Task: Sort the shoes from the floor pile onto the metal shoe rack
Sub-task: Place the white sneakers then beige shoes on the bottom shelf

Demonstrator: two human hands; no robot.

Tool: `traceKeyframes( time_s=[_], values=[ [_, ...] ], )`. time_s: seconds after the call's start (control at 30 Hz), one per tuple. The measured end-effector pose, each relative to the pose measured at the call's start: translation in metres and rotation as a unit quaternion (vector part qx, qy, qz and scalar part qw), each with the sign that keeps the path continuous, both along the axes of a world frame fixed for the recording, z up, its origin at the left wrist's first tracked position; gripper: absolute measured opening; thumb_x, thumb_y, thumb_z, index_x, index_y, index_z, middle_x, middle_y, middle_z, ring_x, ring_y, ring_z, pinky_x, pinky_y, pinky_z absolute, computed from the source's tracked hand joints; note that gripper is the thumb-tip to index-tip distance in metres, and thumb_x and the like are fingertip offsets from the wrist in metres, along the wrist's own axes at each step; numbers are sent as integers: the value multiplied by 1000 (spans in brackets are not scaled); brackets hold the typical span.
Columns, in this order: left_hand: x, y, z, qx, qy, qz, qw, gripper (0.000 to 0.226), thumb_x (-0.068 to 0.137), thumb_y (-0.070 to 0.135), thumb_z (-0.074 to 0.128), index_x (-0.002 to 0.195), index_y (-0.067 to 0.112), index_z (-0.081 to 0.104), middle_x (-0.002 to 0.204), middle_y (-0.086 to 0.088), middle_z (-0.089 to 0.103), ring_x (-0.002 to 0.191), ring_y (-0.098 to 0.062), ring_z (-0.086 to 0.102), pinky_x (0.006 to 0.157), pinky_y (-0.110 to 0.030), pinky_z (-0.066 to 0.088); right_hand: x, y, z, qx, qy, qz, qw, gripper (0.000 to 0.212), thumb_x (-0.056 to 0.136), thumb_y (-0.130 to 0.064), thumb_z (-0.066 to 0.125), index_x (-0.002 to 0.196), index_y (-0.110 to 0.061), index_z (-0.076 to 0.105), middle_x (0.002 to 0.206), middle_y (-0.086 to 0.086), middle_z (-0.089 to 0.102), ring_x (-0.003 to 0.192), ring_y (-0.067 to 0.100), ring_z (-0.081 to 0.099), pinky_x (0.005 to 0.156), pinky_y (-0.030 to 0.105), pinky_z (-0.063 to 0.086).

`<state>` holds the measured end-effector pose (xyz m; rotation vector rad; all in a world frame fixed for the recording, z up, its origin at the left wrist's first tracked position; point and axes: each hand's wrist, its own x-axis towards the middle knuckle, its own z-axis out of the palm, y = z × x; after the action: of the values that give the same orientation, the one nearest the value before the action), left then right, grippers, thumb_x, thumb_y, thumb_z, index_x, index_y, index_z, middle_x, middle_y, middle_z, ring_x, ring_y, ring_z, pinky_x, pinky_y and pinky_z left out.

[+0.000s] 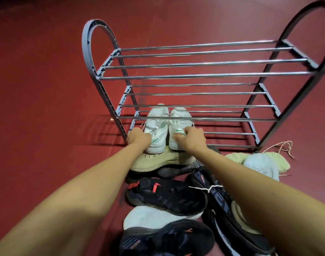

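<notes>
Left hand [139, 138] has its fingers curled down over the heel of the left white shoe [156, 130], clamped on the collar. Right hand [190, 138] is closed the same way on the heel and tongue of the right white shoe [178, 126]. The fingertips themselves are tucked out of sight, so depth of hold cannot be confirmed.

Both white shoes sit side by side, toes pointing away, on the bottom tier at the left end of the rack [195, 76]. Their heels appear to overhang the front bar. Upper and middle tiers are bare.

Hazards noted:
- The tiers are spaced bars, not a solid shelf. A sole resting on one bar only could tip or drop a toe through the gap.
- Loose laces trail from the white pair near the front bar; one could snag on a bar when the hands pull away and drag a shoe off.
- The heels lie just above the tan shoe [158, 159] at the top of the pile [169, 198]. If released short, the pair may slide back onto it.
- The rack looks light; a hard push on the bottom tier could shift it on the red floor [47, 89].
- The pile is tangled, with a white lace [206, 188] across the black sandals, inviting two shoes lifted at once.
</notes>
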<state>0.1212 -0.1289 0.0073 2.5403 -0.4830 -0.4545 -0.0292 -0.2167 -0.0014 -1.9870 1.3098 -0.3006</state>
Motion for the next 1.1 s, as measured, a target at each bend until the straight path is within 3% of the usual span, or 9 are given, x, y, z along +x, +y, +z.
traceKeyframes(
  time_s=[0.07, 0.33, 0.47, 0.67, 0.77, 0.83, 0.93, 1.0, 1.1],
  values=[
    [7, -9, -5, -13, 2, 6, 1000, 35, 90, 19, 61, 117, -3, 63, 124, -23, 65, 112, -41, 62, 84, -38, 50, 12, -7, -1, 1, -7, -9, 1000, 34, 89, -49, 62, 87, -15, 56, 122, 21, 55, 86, 34, 54, 75, 34, 41],
    [39, -35, -28, -33, -7, 31, 999, 29, 92, 17, 58, 112, -3, 66, 121, -25, 66, 110, -43, 62, 87, -39, 50, 45, -34, -19, -4, -11, -8, 1000, 39, 91, -50, 62, 100, -12, 63, 111, 19, 66, 94, 36, 62, 73, 34, 41],
    [51, -46, -44, -5, 3, 20, 1000, 29, 91, 13, 60, 110, -6, 68, 118, -25, 68, 108, -42, 63, 83, -38, 50, 49, -46, -26, 19, -5, 27, 999, 33, 96, -34, 62, 121, -12, 62, 129, 17, 60, 112, 34, 61, 90, 34, 45],
    [65, -46, -53, 17, -11, -42, 999, 27, 95, 11, 55, 114, 0, 70, 125, -22, 66, 119, -40, 58, 101, -40, 46, 29, -58, -33, 156, -30, 143, 977, 75, 88, -42, 72, 149, -13, 40, 118, 6, 63, 106, 19, 62, 88, 17, 40],
    [76, -36, -51, 71, -71, -141, 985, 28, 93, 10, 47, 109, 3, 69, 123, -23, 66, 115, -41, 59, 97, -41, 48, 17, -54, -51, 95, 17, 168, 981, 111, 59, -67, 81, 148, -19, 35, 134, 3, 56, 119, 20, 57, 108, 30, 43],
    [84, -26, -47, 167, -193, -222, 941, 30, 89, 13, 49, 111, 9, 68, 121, -17, 67, 116, -37, 59, 96, -40, 48, 5, -57, -62, 73, 30, 174, 982, 111, 55, -65, 80, 146, -20, 37, 129, 2, 62, 115, 21, 61, 106, 36, 47],
    [99, -9, -40, 323, -338, -320, 824, 39, 91, 25, 47, 124, 16, 66, 130, -3, 65, 134, -27, 45, 113, -38, 27, -17, -62, -65, 36, 41, 187, 981, 69, 61, -53, 76, 124, -31, 56, 111, -5, 70, 101, 20, 65, 94, 36, 53],
    [101, -2, -37, 398, -378, -356, 756, 36, 92, 24, 46, 120, 20, 69, 125, 2, 68, 126, -22, 52, 114, -36, 24, -24, -58, -65, 16, -2, 206, 978, 45, 67, -39, 81, 104, -31, 56, 98, -7, 70, 93, 20, 64, 87, 35, 53],
    [92, -1, -30, 436, -367, -385, 726, 32, 94, 18, 48, 118, 20, 69, 123, 2, 70, 121, -20, 58, 105, -34, 34, -32, -46, -59, -50, -28, 279, 959, 43, 70, -27, 83, 94, -27, 48, 90, -7, 66, 84, 17, 60, 76, 31, 49]
  ],
)
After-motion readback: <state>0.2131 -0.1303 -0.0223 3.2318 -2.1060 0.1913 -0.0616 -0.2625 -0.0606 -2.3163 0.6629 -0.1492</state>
